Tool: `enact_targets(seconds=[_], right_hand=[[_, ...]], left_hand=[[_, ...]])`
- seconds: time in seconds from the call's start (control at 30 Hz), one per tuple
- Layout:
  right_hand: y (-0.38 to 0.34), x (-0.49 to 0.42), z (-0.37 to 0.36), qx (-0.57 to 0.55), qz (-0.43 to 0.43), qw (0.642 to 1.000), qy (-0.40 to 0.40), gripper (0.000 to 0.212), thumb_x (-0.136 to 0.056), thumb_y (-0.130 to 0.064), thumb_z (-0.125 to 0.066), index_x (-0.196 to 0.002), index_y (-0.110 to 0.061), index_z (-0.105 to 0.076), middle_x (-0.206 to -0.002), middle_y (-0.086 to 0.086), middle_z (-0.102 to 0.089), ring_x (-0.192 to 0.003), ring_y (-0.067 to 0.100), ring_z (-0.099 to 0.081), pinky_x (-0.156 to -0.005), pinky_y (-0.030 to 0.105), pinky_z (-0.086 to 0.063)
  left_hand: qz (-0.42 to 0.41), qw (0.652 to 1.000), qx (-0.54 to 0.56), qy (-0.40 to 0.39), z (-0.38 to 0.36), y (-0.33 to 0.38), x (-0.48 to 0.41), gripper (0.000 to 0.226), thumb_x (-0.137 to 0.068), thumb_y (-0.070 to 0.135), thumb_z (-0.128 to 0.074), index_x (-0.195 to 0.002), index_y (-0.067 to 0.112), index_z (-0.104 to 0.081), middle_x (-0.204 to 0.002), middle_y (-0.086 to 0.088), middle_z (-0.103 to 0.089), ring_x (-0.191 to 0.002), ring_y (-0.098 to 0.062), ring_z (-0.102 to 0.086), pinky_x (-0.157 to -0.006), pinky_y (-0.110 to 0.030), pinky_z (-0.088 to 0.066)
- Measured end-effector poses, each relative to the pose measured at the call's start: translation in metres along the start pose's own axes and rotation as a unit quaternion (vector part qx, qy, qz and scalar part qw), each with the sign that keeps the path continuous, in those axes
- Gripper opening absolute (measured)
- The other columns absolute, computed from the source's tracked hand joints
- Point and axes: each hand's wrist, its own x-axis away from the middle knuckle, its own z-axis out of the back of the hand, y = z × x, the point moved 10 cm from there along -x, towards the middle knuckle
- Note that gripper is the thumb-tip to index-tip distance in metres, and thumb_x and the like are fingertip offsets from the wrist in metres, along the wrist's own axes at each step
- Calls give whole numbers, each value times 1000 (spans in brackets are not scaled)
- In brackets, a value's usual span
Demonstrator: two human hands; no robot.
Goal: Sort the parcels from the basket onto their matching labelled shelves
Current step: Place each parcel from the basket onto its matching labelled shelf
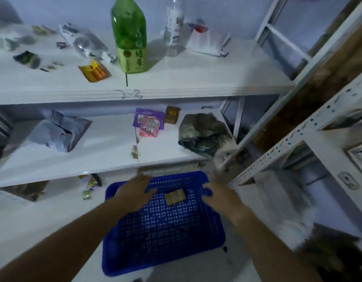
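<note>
Both bare hands, left hand (135,192) and right hand (220,198), hover spread and empty over the blue perforated plastic basket (161,241), flanking its one small brown cardboard parcel (174,196).

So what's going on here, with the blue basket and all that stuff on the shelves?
A person is sorting parcels from a blue basket onto white shelves. Both hands reach into it: the left hand and right hand are open, on either side of one small brown parcel, the only one visible inside. Neither holds it yet. The shelves already carry packets, a green bottle and bags.
</note>
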Motion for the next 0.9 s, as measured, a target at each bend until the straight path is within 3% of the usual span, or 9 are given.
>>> enact_targets(seconds=[0.1,0.23,0.4,0.57,0.8,0.9], right_hand=[[38,-61,-106,6,2,998,-69,50,-94,-33,-50,-142,-21,-39,-144,0,-43,-127,21,-47,-107,34,-40],[86,-162,-234,88,38,986,-139,60,-95,-33,-49,-148,-21,-24,-155,-1,-25,-143,22,-23,-120,40,-19],[131,-292,-352,158,40,982,-99,69,-95,-31,-51,-151,-18,-12,-160,0,-11,-148,21,-10,-122,41,-11],[139,-410,-424,218,58,972,-70,82,-92,-13,-55,-152,-16,0,-162,0,6,-149,22,1,-122,41,-10],[136,-520,-478,366,95,924,-49,97,-88,-13,-63,-150,-13,12,-161,5,6,-149,25,6,-122,44,-4],[141,-537,-483,371,84,924,-48,83,-87,-12,-63,-150,-11,-10,-155,9,-17,-144,31,-19,-121,48,-7]], left_hand=[[26,998,14,-63,-110,-34,-40,67,-95,56,-27,-151,26,-6,-160,3,-3,-147,-17,-11,-118,-34,-16],[3,990,-22,-140,-248,-58,-113,72,-94,59,-21,-150,24,6,-159,7,11,-147,-12,10,-121,-30,0],[-5,992,-81,-92,-354,-92,-230,71,-96,55,-17,-149,18,15,-158,4,18,-145,-14,17,-122,-32,3],[33,996,-43,-67,-436,-144,-321,72,-95,57,-17,-148,20,16,-157,6,18,-145,-11,16,-119,-30,4],[74,994,21,-83,-520,-206,-355,71,-95,56,-19,-149,21,12,-158,6,14,-146,-10,14,-119,-28,1],[94,989,71,-90,-539,-219,-345,69,-96,54,-23,-150,23,7,-159,7,8,-146,-8,10,-119,-29,-2]])
